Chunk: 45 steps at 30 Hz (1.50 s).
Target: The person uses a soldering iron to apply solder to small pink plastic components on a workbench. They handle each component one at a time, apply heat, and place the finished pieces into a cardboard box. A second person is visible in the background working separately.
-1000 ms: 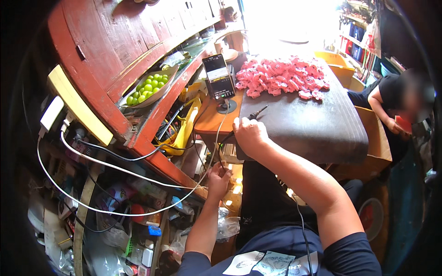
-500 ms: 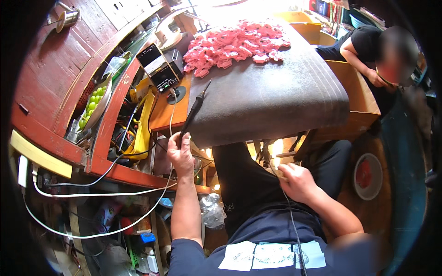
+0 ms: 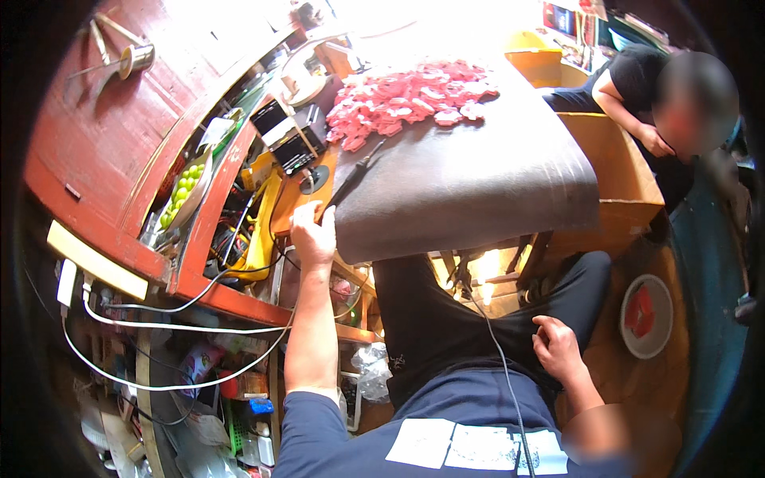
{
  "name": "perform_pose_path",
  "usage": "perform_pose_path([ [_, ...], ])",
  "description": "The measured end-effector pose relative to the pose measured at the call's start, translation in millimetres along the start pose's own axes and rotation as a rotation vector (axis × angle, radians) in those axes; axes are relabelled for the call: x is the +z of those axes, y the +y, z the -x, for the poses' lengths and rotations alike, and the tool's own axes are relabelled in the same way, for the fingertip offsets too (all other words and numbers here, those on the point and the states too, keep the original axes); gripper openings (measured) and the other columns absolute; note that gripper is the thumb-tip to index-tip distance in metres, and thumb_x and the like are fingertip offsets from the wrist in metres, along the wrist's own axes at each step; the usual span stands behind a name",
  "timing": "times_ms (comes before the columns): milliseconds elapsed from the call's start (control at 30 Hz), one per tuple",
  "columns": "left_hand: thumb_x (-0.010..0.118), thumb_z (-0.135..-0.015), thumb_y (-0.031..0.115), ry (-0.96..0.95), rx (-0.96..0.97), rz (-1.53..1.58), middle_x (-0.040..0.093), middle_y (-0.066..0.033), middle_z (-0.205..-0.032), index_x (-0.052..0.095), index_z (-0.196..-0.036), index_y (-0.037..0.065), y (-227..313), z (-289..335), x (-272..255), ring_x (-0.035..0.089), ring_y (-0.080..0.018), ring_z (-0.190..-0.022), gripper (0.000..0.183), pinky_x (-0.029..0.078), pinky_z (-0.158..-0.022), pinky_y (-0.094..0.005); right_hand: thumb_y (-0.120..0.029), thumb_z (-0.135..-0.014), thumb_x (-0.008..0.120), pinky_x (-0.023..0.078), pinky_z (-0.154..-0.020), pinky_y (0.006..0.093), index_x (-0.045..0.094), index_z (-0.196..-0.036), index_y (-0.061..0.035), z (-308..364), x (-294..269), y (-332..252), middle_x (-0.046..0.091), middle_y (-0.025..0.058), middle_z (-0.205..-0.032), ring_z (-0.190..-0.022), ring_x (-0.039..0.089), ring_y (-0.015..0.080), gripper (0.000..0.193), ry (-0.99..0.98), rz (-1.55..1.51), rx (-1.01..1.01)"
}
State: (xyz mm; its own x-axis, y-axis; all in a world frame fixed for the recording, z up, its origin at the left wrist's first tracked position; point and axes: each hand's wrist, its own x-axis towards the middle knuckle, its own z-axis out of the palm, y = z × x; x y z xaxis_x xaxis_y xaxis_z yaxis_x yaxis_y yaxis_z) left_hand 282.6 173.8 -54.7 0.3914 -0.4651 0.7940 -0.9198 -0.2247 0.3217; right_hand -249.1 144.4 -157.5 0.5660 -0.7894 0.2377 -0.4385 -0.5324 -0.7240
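navy short-sleeved shirt | white chest patches | black trousers | bare forearms

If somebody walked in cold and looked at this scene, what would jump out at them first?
Most likely the heap of pink-red pieces at the far end of the dark mat covering the worktable. Next, the left hand gripping the mat's near left corner beside a dark slim tool, while the right hand rests on the person's thigh. A bowl of green fruit sits on the red shelf at left.
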Motion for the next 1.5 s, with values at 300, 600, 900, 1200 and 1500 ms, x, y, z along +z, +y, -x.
perform_pose_path([
  [300, 0.069, -0.104, 0.007, -0.042, 0.089, 0.093, 0.065, -0.0102, -0.114, 0.067, -0.12, 0.0, 88.5, 69.3, -39.2, 0.061, -0.0215, -0.101, 0.018, 0.05, -0.092, -0.0358, 0.002, -0.092, 0.067, 0.052, -0.066, 0.0308, 0.071, -0.119, 0.0031, 36.6, -83.0, -36.0, 0.067, 0.0091, -0.089, -0.071, 0.063, 0.0166, 0.026, 0.126, -0.459, 0.093],
  [600, 0.064, -0.099, -0.006, -0.522, 0.098, 0.503, 0.06, -0.0168, -0.129, 0.065, -0.125, -0.001, 185.9, 170.3, -26.0, 0.061, -0.0259, -0.114, 0.027, 0.054, -0.097, -0.0344, -0.01, -0.095, 0.067, 0.059, -0.084, 0.0387, 0.072, -0.116, 0.0023, 102.0, -61.1, 63.0, 0.077, 0.0178, -0.103, -0.093, 0.075, 0.0273, 0.025, 0.224, -0.436, 0.533],
  [900, 0.066, -0.094, -0.007, -0.536, 0.382, 0.523, 0.062, -0.017, -0.121, 0.065, -0.121, 0.001, 273.5, 103.7, 10.9, 0.061, -0.0274, -0.108, 0.028, 0.052, -0.094, -0.0375, -0.014, -0.1, 0.065, 0.05, -0.055, 0.0294, 0.069, -0.116, 0.0002, 153.0, 50.7, 234.0, 0.071, 0.0055, -0.087, -0.062, 0.065, 0.0126, 0.021, 0.588, -0.914, 0.994],
  [1200, 0.075, -0.093, 0.004, -0.524, 0.483, 0.262, 0.061, -0.0203, -0.135, 0.065, -0.128, 0.0, 343.3, 8.9, 117.5, 0.059, -0.0381, -0.128, 0.037, 0.045, -0.111, -0.0477, -0.033, -0.103, 0.066, 0.045, -0.05, 0.0361, 0.061, -0.114, -0.0117, 9.6, -50.2, 447.9, 0.068, 0.0047, -0.082, -0.064, 0.066, 0.0179, 0.024, 0.998, -0.993, 1.056],
  [1500, 0.065, -0.106, 0.046, -0.535, 0.341, 0.053, 0.066, -0.0224, -0.129, 0.064, -0.13, -0.005, 354.0, 16.1, 134.1, 0.061, -0.0416, -0.12, 0.057, 0.045, -0.11, -0.053, -0.038, -0.097, 0.074, 0.055, -0.06, 0.0423, 0.066, -0.109, -0.0002, -117.8, -187.5, 534.9, 0.067, 0.0105, -0.095, -0.073, 0.067, 0.0245, 0.04, 1.064, -0.851, 1.224],
])
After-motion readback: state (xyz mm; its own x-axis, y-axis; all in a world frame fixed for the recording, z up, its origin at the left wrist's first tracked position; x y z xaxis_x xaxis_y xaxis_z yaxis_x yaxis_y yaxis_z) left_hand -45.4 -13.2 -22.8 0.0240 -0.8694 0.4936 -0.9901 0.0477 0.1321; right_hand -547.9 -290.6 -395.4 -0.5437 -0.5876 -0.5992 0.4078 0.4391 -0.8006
